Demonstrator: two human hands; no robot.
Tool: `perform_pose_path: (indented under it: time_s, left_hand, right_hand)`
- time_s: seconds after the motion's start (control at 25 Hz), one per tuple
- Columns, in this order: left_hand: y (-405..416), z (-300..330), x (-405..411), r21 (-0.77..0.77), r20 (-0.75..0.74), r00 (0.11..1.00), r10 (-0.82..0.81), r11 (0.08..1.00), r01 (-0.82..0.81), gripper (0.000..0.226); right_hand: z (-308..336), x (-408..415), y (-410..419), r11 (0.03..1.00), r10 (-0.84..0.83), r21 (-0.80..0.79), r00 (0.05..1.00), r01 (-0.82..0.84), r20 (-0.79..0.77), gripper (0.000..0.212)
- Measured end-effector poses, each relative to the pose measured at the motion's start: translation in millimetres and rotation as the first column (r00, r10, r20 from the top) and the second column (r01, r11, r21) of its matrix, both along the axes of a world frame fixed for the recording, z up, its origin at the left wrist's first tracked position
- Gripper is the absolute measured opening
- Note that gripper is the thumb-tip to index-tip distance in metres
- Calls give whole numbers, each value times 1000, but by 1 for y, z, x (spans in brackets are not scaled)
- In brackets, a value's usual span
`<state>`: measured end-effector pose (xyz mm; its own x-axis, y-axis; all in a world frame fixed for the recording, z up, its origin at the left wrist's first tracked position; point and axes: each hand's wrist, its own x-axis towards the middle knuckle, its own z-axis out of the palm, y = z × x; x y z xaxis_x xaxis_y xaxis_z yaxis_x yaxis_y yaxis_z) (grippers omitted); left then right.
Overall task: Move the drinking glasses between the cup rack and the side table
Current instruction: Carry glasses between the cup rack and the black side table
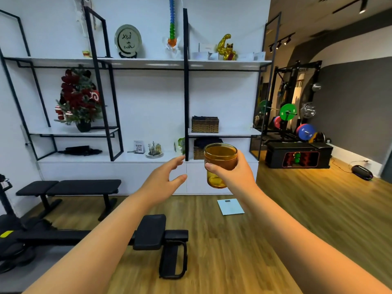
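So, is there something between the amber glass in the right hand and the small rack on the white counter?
Nothing visible blocks it. The right hand holds the amber glass in open air, and the cup rack stands on the counter further left. The open left hand hovers below that line.

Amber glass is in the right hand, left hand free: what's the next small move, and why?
Probably carry the amber glass forward toward the cup rack on the low white shelf. The right hand grips it upright in mid-air; the left hand is open and empty.

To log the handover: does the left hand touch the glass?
Apart. The head view shows white cabinet between the left hand and the glass held by the right hand.
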<state>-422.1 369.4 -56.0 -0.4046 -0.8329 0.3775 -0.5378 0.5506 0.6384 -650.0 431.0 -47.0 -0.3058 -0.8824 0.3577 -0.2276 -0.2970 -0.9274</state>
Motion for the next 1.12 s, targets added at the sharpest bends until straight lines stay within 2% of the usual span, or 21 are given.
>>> perform_pose_path:
  time_s: [0.28, 0.56, 0.88, 1.12]
  left_hand:
    - [-121, 16, -35, -43, -36, 996, -76, 996, 74, 59]
    - [-218, 5, -72, -19, -62, 996, -66, 998, 65, 55]
    - [-330, 11, -162, -8, -73, 997, 4, 1000, -5, 58]
    - [-407, 4, -225, 37, -134, 987, 86, 996, -82, 56]
  right_hand:
    - [4, -24, -111, 997, -76, 0, 996, 76, -38, 74]
    - [-7, -67, -203, 996, -91, 7, 995, 91, -33, 75]
    - [-3, -158, -336, 999, 32, 3, 999, -32, 16, 70]
    - [-5, -231, -428, 995, 101, 11, 995, -101, 1, 79]
